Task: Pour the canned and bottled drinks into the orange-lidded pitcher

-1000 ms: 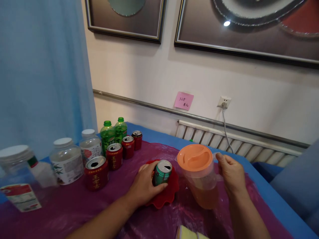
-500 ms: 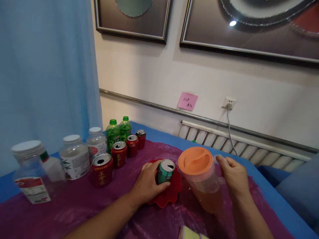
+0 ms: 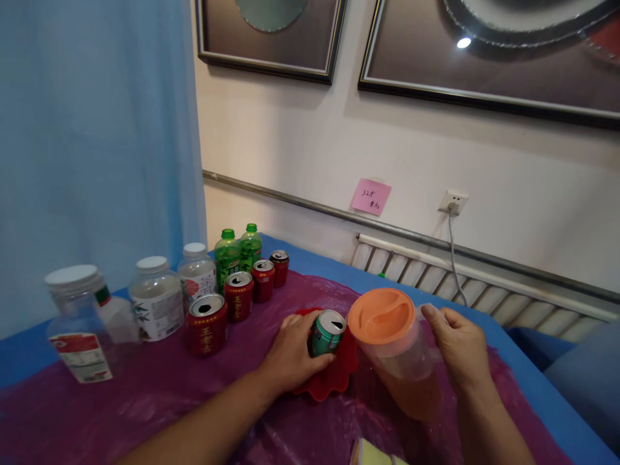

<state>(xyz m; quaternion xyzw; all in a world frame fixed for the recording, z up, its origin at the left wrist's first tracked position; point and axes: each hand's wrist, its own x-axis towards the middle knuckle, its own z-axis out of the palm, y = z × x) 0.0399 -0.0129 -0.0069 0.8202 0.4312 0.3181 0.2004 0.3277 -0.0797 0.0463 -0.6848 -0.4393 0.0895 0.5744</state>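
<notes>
My left hand (image 3: pixel 295 352) is wrapped round a green drink can (image 3: pixel 327 334) with an opened top. The can is tilted a little to the right, over a red scalloped dish (image 3: pixel 334 381). My right hand (image 3: pixel 458 342) grips the handle of a clear plastic pitcher (image 3: pixel 411 381) with an orange lid (image 3: pixel 382 315). Pale brownish liquid shows in its lower part. The pitcher leans left, its lid close to the can's right side. I cannot tell whether its base touches the table. No stream of liquid is visible between them.
Red cans (image 3: pixel 206 326) stand in a row at left, before two green bottles (image 3: pixel 227 258) and clear white-capped jars (image 3: pixel 157 307). Purple plastic sheeting (image 3: pixel 159 413) covers the blue table. A yellow folded cloth-like thing (image 3: pixel 372 454) lies at the front edge. Behind are a radiator (image 3: pixel 436 278) and wall.
The whole view has shifted slightly, so things sit a little further right. Both hands keep their holds on the can and pitcher; the pitcher lid is now nearer the can.
</notes>
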